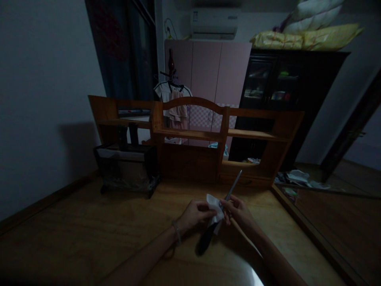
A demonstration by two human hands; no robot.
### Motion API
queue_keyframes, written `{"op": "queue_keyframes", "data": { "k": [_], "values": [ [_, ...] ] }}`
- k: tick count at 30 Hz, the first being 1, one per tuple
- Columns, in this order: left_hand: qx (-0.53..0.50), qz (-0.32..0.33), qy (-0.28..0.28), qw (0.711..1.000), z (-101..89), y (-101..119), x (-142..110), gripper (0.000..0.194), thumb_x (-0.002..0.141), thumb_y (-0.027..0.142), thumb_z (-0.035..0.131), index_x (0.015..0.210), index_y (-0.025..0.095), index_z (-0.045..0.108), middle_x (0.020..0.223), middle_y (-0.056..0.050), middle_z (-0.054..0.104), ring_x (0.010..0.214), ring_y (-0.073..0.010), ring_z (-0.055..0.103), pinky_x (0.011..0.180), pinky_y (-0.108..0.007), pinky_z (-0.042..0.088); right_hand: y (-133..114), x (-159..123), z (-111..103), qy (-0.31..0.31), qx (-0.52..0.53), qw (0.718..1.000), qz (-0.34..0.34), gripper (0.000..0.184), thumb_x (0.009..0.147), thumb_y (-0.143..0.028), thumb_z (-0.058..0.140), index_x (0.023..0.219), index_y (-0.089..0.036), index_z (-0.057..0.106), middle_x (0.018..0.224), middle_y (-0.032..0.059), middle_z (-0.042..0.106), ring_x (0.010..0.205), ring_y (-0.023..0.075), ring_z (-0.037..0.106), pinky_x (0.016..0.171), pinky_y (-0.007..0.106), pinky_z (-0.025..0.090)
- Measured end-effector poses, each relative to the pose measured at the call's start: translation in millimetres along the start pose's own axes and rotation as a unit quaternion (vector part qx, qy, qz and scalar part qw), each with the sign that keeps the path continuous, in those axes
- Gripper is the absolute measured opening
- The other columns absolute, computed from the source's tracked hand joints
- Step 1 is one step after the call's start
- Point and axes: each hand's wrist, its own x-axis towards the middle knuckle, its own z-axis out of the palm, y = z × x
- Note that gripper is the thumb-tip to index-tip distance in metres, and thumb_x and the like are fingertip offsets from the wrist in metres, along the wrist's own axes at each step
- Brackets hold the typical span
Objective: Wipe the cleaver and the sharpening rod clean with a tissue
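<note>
In the head camera's view of a dim room, a wooden hutch spans the back of a pale wooden table, its boards cutting across the pink wardrobe and black cabinet behind. Clothes hang beyond the hutch's middle opening; an air conditioner is mounted above the wardrobe, and yellow bags top the cabinet. At the table's left rear, a black-framed stand with 2 dark upright pieces blocks part of the hutch's left section.

Just above the tabletop, well apart from the stand, a black-handled tool slants between 2 bare hands, handle toward the wearer, slender grey metal rising to a narrow tip; whether it is a blade or a rod cannot be told. A crumpled white wipe, tissue or cloth, hides the tool's middle. The left hand, a bracelet at its wrist, pinches the wipe. The right hand has its fingers closed on the tool's metal beside the wipe.
</note>
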Motion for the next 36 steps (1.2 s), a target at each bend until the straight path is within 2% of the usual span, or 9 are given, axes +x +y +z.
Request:
{"op": "queue_keyframes", "data": {
  "k": [3,8,12,16,22,30,36],
  "values": [
    [-0.016,-0.019,0.007,1.0,-0.4,1,0,0.045,0.063,0.043,0.078,0.091,0.009,0.072,0.088,-0.012,0.07,0.074,-0.0205,0.063,0.068,-0.028,0.046,-2,-1,0,0.003,0.007,1.0,0.006,0.03,0.08,-0.047,0.06,0.075,-0.018,0.057,0.048,-0.0028,0.059,0.035,0.0107,0.053,0.037,0.02,0.037],
    [-0.025,0.02,0.012,0.999,-0.1,5,2,0.04,0.062,0.04,0.079,0.088,0.009,0.073,0.087,-0.012,0.071,0.078,-0.022,0.064,0.074,-0.03,0.047,-1,-2,2,0.012,0.034,0.999,0.018,0.03,0.08,-0.047,0.061,0.073,-0.018,0.057,0.053,-0.002,0.06,0.037,0.0094,0.052,0.039,0.02,0.037],
    [-0.029,0.019,0.04,0.999,-0.3,6,3,0.039,0.063,0.038,0.078,0.089,0.009,0.073,0.086,-0.013,0.072,0.078,-0.0233,0.065,0.074,-0.031,0.048,2,-1,7,0.026,0.089,0.995,0.03,0.03,0.081,-0.045,0.061,0.071,-0.017,0.057,0.051,-0.0036,0.055,0.036,0.0067,0.048,0.038,0.019,0.034],
    [-0.019,0.026,0.041,0.999,-0.9,6,4,0.04,0.063,0.038,0.078,0.089,0.009,0.073,0.087,-0.013,0.072,0.081,-0.0252,0.066,0.075,-0.032,0.048,6,0,11,0.025,0.144,0.988,0.047,0.03,0.082,-0.043,0.061,0.069,-0.016,0.057,0.051,-0.0046,0.052,0.036,0.0047,0.044,0.038,0.018,0.031],
    [-0.035,0.028,0.053,0.998,2.7,7,2,0.044,0.058,0.04,0.08,0.089,0.01,0.072,0.09,-0.013,0.072,0.087,-0.028,0.065,0.08,-0.036,0.048,10,2,11,0.051,0.16,0.983,0.068,0.03,0.081,-0.044,0.061,0.07,-0.017,0.057,0.05,-0.0045,0.052,0.037,0.0065,0.046,0.039,0.019,0.034],
    [-0.05,0.013,0.074,0.996,-1.0,1,6,0.041,0.058,0.038,0.081,0.086,0.009,0.072,0.089,-0.014,0.072,0.082,-0.0262,0.066,0.076,-0.034,0.048,2,3,7,0.049,0.201,0.975,0.082,0.03,0.079,-0.043,0.064,0.069,-0.016,0.058,0.054,-0.0034,0.053,0.039,0.0066,0.046,0.038,0.019,0.036],
    [-0.086,0.0,0.044,0.995,-4.9,-3,6,0.043,0.063,0.036,0.079,0.096,0.009,0.071,0.098,-0.015,0.07,0.088,-0.0266,0.064,0.078,-0.035,0.049,2,5,-4,0.086,0.2,0.974,0.06,0.029,0.073,-0.042,0.07,0.068,-0.017,0.056,0.052,-0.0052,0.049,0.038,0.0054,0.041,0.036,0.019,0.034]
  ]
}}
